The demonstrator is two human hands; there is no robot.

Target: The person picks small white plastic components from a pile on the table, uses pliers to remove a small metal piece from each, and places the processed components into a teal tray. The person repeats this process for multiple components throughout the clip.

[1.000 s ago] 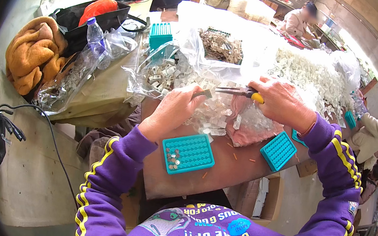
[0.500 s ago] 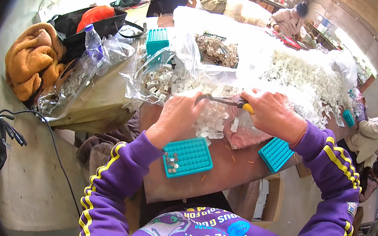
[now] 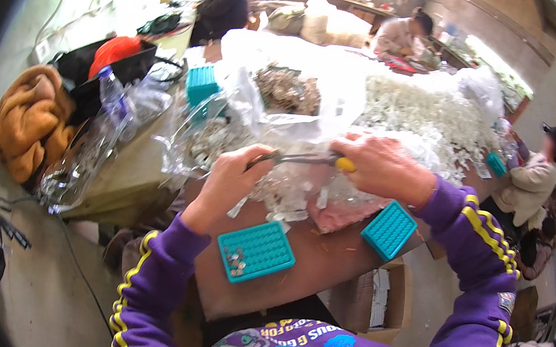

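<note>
My right hand (image 3: 390, 166) is closed around pliers (image 3: 308, 158) with a yellow grip, their long metal jaws pointing left. The tips meet a small dark piece (image 3: 259, 160) that my left hand (image 3: 230, 180) pinches; its exact kind is too small to make out. Beneath the left hand a thin whitish strip (image 3: 237, 208) shows, and whether the hand holds it I cannot tell. Close to my body lies a teal tray (image 3: 269, 245) with rows of round hollows, several small metallic round parts (image 3: 234, 258) in its left corner. A pink cloth-like bundle (image 3: 341, 216) lies under my right hand.
Another teal tray (image 3: 389, 229) sits at the table's right edge. Heaps of clear plastic pieces (image 3: 423, 118) and a plastic bag (image 3: 231, 98) cover the far side. A bottle (image 3: 114, 94) and an orange-brown cloth (image 3: 34, 123) are at left. Several people work farther off.
Both hands have shifted a little left in the view, with the pliers still bridging them. The whole scene has shifted left too, as the view turned. A whitish strip now shows below my left hand.
</note>
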